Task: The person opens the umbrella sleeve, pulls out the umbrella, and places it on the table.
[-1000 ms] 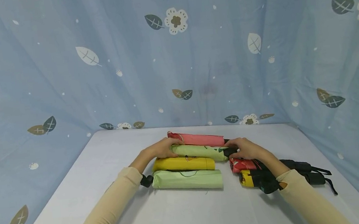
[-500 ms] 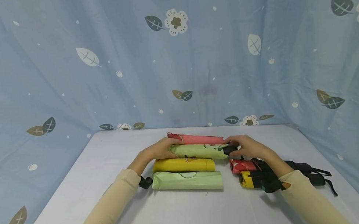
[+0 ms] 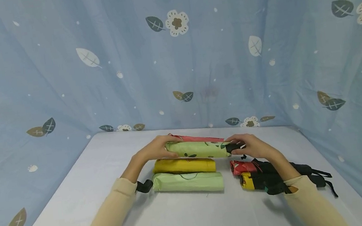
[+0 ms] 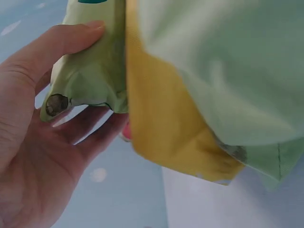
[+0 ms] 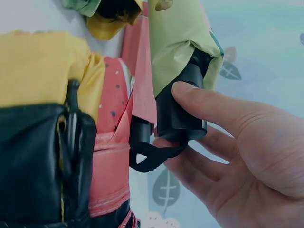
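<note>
A folded light-green umbrella [image 3: 202, 149] with dark leaf prints spans both my hands, raised over the row of folded umbrellas. At its left end, my left hand [image 3: 155, 148] grips the cloth; in the left wrist view the thumb lies on one face of the green cloth [image 4: 90, 71], fingers on the other. My right hand [image 3: 251, 146] pinches the black handle [image 5: 178, 109], from which a wrist strap [image 5: 154, 157] loops. Behind it lies a pink-red umbrella [image 3: 200, 138], partly hidden. In front are a yellow umbrella [image 3: 183, 166] and another light-green umbrella [image 3: 189, 182].
Under my right forearm lie a red-and-black umbrella [image 3: 243, 167] and a yellow-and-black umbrella [image 3: 247, 181], their straps pointing right. Everything rests on a white table [image 3: 193, 219]. A blue patterned curtain [image 3: 175, 61] hangs around its back and sides.
Both hands have lifted the leaf-printed green umbrella slightly, and it now covers more of the pink-red one. It has turned a little, showing more leaf prints. The other umbrellas stay put.
</note>
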Available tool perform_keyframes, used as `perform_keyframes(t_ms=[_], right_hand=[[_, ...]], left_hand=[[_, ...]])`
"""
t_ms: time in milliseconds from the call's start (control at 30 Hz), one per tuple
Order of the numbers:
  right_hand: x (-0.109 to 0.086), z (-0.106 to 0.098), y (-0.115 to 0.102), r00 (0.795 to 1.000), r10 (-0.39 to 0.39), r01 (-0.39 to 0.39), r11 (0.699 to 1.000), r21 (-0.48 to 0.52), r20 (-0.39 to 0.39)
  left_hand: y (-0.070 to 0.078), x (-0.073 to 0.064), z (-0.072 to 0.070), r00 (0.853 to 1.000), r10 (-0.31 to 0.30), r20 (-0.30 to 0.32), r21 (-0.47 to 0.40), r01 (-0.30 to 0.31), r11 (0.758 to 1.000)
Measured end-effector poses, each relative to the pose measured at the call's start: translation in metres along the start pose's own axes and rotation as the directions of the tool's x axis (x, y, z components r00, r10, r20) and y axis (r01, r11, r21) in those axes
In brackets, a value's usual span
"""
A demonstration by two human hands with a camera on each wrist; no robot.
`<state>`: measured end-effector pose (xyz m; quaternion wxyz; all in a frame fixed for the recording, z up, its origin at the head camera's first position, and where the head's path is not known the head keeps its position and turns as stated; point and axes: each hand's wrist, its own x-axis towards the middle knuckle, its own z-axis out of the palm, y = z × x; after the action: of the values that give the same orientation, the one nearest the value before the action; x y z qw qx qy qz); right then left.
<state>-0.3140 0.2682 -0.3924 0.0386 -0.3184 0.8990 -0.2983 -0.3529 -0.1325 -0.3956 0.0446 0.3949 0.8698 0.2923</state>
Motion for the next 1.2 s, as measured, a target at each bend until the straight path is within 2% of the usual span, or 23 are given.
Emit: perform_keyframes(t_ms=[267,400,533,667,800,967,1200], right_hand=[[-0.004,0.007,0.003,1.000,0.004,-0.002,0.997,0.077,-0.031],[-0.005,0.011,0.005,0.998,0.033,-0.028,0.994,0.101,-0.050],[-0.006,0.011,0.001,0.996,0.057,-0.051,0.994,0.095,-0.064],[-0.007,0.012,-0.001,0.995,0.063,-0.052,0.990,0.130,-0.079],[-0.007,0.015,0.000,0.992,0.089,-0.075,0.985,0.154,-0.087],[-0.006,0.019,0.001,0.986,0.144,-0.130,0.979,0.159,-0.081],[-0.003,0.020,0.000,0.970,0.222,-0.196,0.955,0.221,-0.099]], left_hand=[[0.008,-0.004,-0.003,1.000,0.007,-0.017,-0.045,-0.007,0.999],[0.007,-0.008,-0.001,1.000,-0.003,-0.031,-0.072,0.001,0.997],[0.008,-0.011,-0.001,0.999,-0.028,-0.044,-0.097,0.024,0.995],[0.010,-0.013,0.000,0.996,-0.060,-0.061,-0.120,0.052,0.991],[0.010,-0.012,0.003,0.995,-0.057,-0.079,-0.095,0.049,0.994],[0.013,-0.010,0.010,0.996,-0.060,-0.060,-0.029,0.058,0.998],[0.017,-0.007,0.013,0.993,-0.101,-0.057,-0.036,0.099,0.994]])
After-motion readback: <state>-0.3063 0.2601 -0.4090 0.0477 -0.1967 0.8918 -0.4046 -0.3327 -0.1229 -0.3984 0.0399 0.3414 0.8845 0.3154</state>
